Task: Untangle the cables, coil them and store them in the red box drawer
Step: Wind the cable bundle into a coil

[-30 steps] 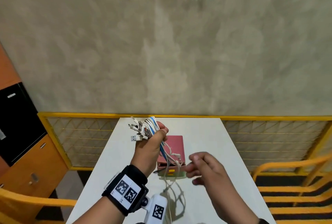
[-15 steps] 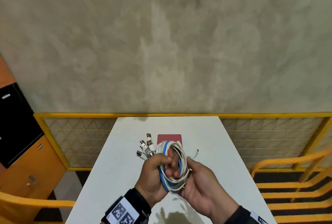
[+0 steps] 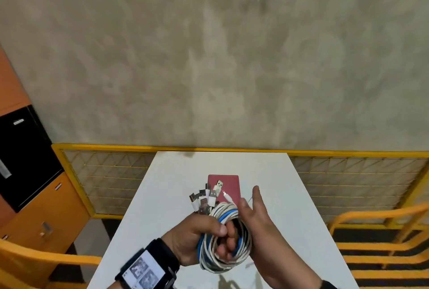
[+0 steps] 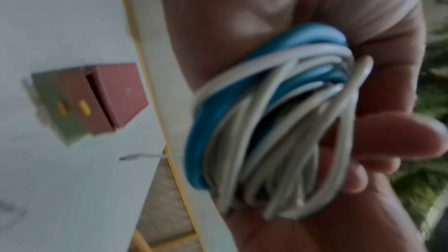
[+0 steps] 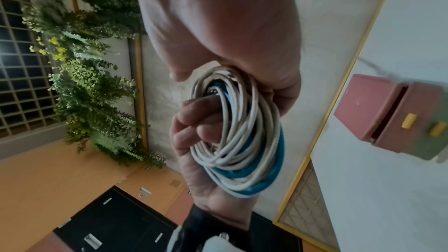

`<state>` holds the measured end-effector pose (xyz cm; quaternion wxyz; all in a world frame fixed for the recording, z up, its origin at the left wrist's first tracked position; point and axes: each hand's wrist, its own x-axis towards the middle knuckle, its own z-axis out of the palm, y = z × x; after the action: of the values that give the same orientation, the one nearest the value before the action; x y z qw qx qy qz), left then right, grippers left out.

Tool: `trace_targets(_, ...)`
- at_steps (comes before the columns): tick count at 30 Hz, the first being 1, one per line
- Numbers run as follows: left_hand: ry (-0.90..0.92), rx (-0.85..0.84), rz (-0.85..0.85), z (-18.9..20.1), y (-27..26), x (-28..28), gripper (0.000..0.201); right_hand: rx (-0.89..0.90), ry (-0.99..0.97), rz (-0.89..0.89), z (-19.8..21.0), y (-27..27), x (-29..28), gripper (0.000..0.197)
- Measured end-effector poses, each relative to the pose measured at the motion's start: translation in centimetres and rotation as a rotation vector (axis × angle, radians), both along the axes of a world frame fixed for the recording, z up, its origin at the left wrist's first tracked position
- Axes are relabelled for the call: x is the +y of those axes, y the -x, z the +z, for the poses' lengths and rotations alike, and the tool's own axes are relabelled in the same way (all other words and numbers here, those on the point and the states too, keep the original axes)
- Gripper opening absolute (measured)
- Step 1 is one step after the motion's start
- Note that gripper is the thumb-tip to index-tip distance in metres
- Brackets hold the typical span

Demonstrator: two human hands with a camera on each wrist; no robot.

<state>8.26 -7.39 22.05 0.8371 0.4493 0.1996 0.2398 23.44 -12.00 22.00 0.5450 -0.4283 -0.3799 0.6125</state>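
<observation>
My left hand (image 3: 221, 238) grips a coil of white and blue cables (image 3: 224, 263) above the white table, its fingers curled through the loops. Several USB plugs (image 3: 206, 198) fan out above that fist. The right hand (image 3: 255, 209) lies flat against the coil's right side with its fingers straight. In the left wrist view the coil (image 4: 266, 141) rests between both palms; the right wrist view shows the coil (image 5: 247, 141) around the left fingers (image 5: 194, 120). The red box (image 3: 228, 183) stands just beyond the hands. Its drawer (image 5: 412, 122), with a yellow handle, is pulled out slightly.
The white table (image 3: 162, 196) runs up to a yellow mesh fence (image 3: 104, 172) and a grey wall. Yellow chairs stand at the right (image 3: 383, 230) and the left (image 3: 34, 258). An orange and black cabinet (image 3: 34, 207) is at far left.
The left hand came down from its raised position with the cables now looped into a coil. The right hand let go of the loose strands, moved onto the coil, then straightened its fingers.
</observation>
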Motion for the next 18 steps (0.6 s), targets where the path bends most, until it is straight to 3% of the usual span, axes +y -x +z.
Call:
trace_targets(4,-0.230,0.177,0.116,1.2,-0.1,-0.9,0.015,-0.044,-0.106,-0.030,0.1,-0.2,-0.8,0.061)
trace_targets(5,-0.309,0.198,0.155,1.5,-0.3,-1.0,0.013,-0.035,-0.108,-0.048,-0.4,-0.3,-0.7,0.069)
trace_targets(7,-0.460,0.240,0.225,1.9,-0.3,-1.1,0.013,-0.069,-0.140,-0.061,-1.4,-0.7,-0.4,0.107)
trace_targets(8,-0.521,0.268,0.253,2.0,-0.2,-1.0,0.016,-0.092,-0.141,-0.067,-1.6,-0.8,-0.3,0.114)
trace_targets(11,-0.651,0.351,0.262,1.7,0.2,-1.0,0.023,-0.160,-0.186,-0.009,-1.3,-1.3,-0.4,0.073)
trace_targets(15,-0.797,0.404,0.187,2.1,-0.3,-1.7,0.048,-0.287,-0.165,0.050,-1.2,-1.6,-0.9,0.069)
trace_targets(18,-0.918,0.365,0.298,1.6,-0.5,-2.0,0.059,-0.356,-0.166,0.059,-0.9,-1.7,-1.0,0.056)
